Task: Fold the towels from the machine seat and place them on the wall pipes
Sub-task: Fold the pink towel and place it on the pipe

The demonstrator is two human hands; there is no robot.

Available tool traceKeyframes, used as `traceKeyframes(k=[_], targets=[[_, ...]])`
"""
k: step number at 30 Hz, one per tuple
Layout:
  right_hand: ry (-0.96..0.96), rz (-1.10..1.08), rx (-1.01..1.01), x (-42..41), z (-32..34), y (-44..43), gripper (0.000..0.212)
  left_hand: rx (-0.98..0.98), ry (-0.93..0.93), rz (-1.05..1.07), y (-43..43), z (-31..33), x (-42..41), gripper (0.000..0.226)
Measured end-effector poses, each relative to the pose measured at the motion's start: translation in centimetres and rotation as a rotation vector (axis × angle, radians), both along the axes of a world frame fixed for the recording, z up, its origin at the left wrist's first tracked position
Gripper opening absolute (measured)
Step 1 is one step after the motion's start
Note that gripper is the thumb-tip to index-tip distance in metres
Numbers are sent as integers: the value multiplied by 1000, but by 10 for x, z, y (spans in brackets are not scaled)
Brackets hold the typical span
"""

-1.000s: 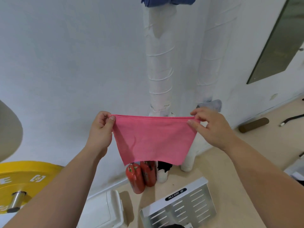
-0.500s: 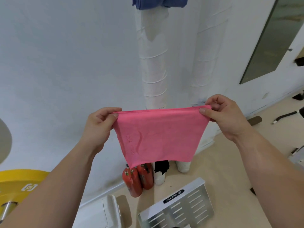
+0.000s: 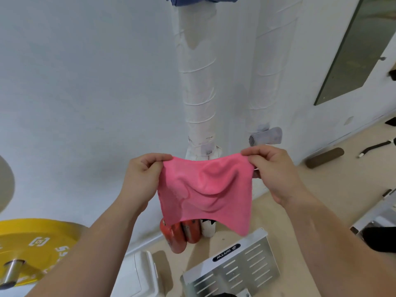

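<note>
Holding a pink towel [image 3: 205,189] up in the air by its two top corners, left hand [image 3: 141,179] pinched tight on the left corner and right hand [image 3: 276,172] pinched tight on the right one, with the cloth hanging soft and wrinkly between them. Right in front of the two white wall pipes [image 3: 198,82], with a blue towel [image 3: 201,0] up on top and a grey rolled towel [image 3: 265,136] by the right pipe. Down at the foot of the wall, two red fire extinguishers [image 3: 177,236] behind the towel's bottom edge, and a yellow weight plate [image 3: 36,243] far left.
</note>
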State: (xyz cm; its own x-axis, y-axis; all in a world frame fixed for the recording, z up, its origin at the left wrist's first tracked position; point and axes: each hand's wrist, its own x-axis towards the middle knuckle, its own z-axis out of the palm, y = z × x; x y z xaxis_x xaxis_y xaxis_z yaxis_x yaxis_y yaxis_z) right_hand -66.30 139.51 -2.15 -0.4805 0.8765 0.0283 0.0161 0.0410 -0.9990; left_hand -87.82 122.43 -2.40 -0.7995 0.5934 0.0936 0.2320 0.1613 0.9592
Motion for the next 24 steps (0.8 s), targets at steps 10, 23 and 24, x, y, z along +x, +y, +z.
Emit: traceKeyframes(k=[10,23,24], targets=[[-26,285,22,-15,-3,-60,47,47,25,-172,-3,1,64,37],[-104,249,477,-18,-5,-62,17,64,-236,-373,-6,6,73,15],[-113,259,494,-18,-6,-63,14,60,-238,-374,-7,5,73,15]])
